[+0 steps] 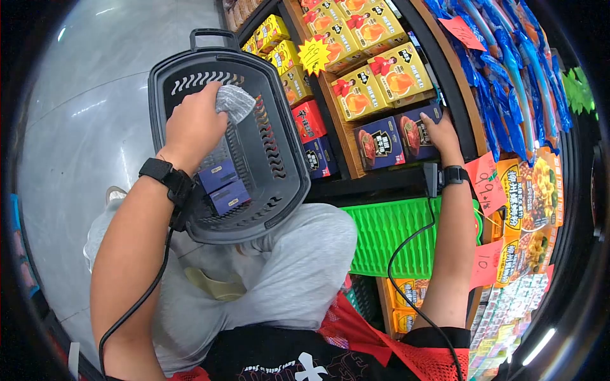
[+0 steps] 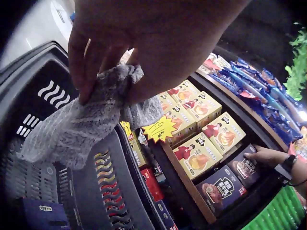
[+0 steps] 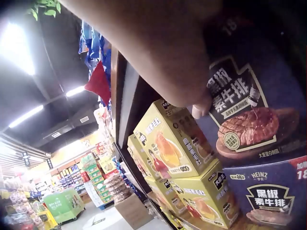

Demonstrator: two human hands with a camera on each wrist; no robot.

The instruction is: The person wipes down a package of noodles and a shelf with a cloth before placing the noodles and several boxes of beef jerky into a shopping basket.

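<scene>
My left hand [image 1: 192, 124] pinches a crumpled grey cloth [image 1: 235, 103] over the black plastic basket [image 1: 297, 166]. In the left wrist view the cloth [image 2: 96, 115] hangs in folds from the fingers. Two small dark blue boxes [image 1: 230, 195] lie inside the basket. At the shelf, my right hand [image 1: 443, 136] grips a dark blue box [image 1: 414, 132] with a steak picture, its thumb on the printed front. A matching steak box [image 1: 379, 143] stands right beside it. The fingers behind the gripped box are mostly hidden.
Yellow boxes [image 1: 399, 73] stand stacked behind the blue ones. A yellow star price tag [image 1: 314, 56] sits at the wooden divider. Below the shelf is a green plastic basket [image 1: 394, 235]. Blue plastic packets [image 1: 508, 70] hang at the right; red price cards [image 1: 488, 181] stick out nearby.
</scene>
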